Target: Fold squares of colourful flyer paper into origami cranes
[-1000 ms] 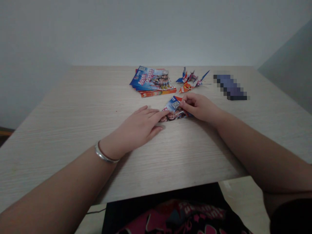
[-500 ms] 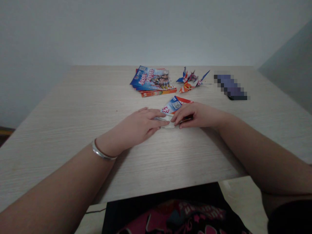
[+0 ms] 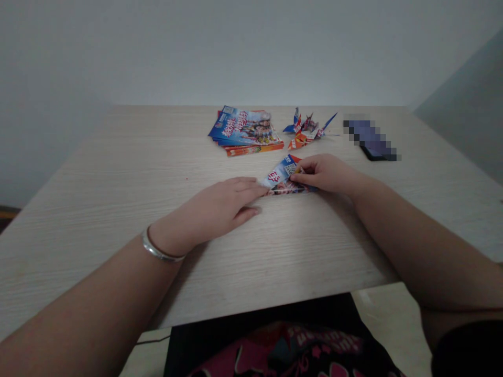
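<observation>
A folded sheet of printed paper [image 3: 280, 175], blue and red with a QR code and a picture side, lies on the table between my hands. My left hand [image 3: 231, 201] rests flat with its fingers stretched out, the fingertips touching the paper's left corner. My right hand [image 3: 324, 173] pinches the paper's upper right part between thumb and fingers. Part of the paper's right side is hidden by those fingers. A silver bracelet [image 3: 159, 251] circles my left wrist.
Behind the paper lies a stack of printed flyers [image 3: 243, 128]. Several folded paper cranes [image 3: 304, 133] stand to its right. A dark phone [image 3: 369, 139], partly pixelated, lies farther right. The pale wooden table [image 3: 129, 152] meets a wall at its far edge.
The white lower part of the paper has been folded up, so its picture side now shows there. My right hand has moved up and right; my left thumb has come off the paper.
</observation>
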Demonstrator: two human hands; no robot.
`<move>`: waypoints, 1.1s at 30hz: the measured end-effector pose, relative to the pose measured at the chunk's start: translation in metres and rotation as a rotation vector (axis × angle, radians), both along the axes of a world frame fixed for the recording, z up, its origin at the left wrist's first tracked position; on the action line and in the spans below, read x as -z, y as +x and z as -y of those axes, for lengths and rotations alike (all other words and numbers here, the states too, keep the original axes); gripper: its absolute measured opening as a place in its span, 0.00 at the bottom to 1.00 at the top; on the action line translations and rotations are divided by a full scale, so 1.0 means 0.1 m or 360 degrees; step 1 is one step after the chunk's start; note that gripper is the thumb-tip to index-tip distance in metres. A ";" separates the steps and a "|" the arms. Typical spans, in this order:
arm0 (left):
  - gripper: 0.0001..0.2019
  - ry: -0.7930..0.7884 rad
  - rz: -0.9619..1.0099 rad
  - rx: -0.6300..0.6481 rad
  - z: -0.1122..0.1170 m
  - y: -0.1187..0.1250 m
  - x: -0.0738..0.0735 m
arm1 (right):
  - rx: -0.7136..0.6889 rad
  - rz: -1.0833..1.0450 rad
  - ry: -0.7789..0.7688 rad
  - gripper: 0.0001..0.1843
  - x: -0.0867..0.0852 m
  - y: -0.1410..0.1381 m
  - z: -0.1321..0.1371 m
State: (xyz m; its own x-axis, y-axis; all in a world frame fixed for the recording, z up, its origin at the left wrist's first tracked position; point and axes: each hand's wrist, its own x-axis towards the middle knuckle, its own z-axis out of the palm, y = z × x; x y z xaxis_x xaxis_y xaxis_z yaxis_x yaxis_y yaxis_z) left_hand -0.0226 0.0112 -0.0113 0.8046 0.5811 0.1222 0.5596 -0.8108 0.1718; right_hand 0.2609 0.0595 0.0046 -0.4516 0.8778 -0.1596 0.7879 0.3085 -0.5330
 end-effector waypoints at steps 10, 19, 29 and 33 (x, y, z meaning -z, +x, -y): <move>0.23 0.0162 -0.0206 0.0013 0.07 0.09 -0.08 | -0.0027 0.0200 0.0169 0.13 0.03 0.04 -0.04; 0.28 0.0194 -0.0189 0.0017 0.09 0.08 -0.06 | -0.0043 0.0377 0.0190 0.13 -0.08 0.01 0.00; 0.30 0.0204 -0.0144 0.0075 0.07 0.10 0.00 | -0.0116 0.0558 0.0552 0.15 -0.10 0.10 -0.03; 0.29 0.0209 -0.0088 0.0071 0.06 0.11 0.04 | -0.0266 0.0552 0.1009 0.18 -0.12 -0.05 0.09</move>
State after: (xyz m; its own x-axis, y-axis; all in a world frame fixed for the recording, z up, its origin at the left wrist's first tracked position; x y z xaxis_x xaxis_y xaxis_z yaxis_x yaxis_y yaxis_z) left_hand -0.0112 0.0055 -0.0157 0.8367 0.5268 0.1496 0.5284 -0.8484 0.0322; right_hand 0.2560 0.0503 0.0164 -0.6031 0.7729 0.1974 0.7942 0.6049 0.0581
